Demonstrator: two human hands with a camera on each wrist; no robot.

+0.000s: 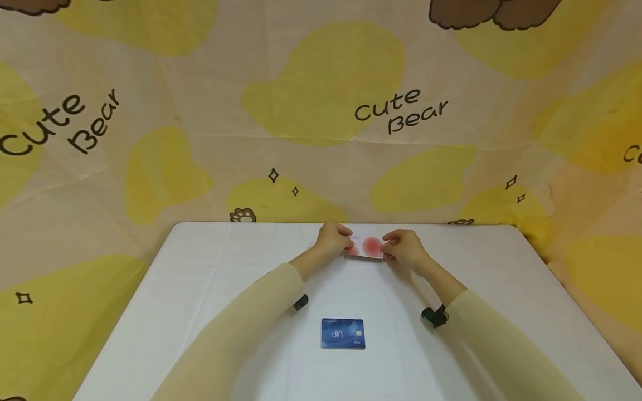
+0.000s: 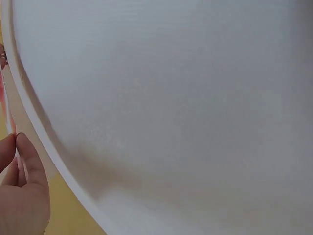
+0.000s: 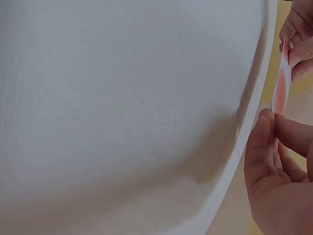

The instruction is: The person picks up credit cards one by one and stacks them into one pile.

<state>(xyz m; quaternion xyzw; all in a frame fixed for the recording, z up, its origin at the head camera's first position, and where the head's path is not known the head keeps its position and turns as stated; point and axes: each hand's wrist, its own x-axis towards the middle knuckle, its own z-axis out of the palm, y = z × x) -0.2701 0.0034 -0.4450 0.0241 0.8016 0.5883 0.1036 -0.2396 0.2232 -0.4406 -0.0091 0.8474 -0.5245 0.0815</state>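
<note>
A white card with red-pink circles (image 1: 372,247) is held up over the far part of the table, its printed face toward the head camera. My left hand (image 1: 333,238) pinches its left end between thumb and fingers, and my right hand (image 1: 405,248) pinches the right end. From the right wrist view the card (image 3: 281,90) appears nearly edge-on, thin, with both hands on it. Only a sliver of it shows beside my left hand (image 2: 24,186) in the left wrist view. Nearer, between the forearms, a blue VIP card (image 1: 343,334) lies flat.
The white table (image 1: 225,267) has a raised rim (image 2: 63,169) seen in the wrist views. Behind it hangs a yellow and beige cloth (image 1: 321,167) printed with "Cute Bear". Dark wrist-worn devices (image 1: 434,317) sit at both sleeve cuffs.
</note>
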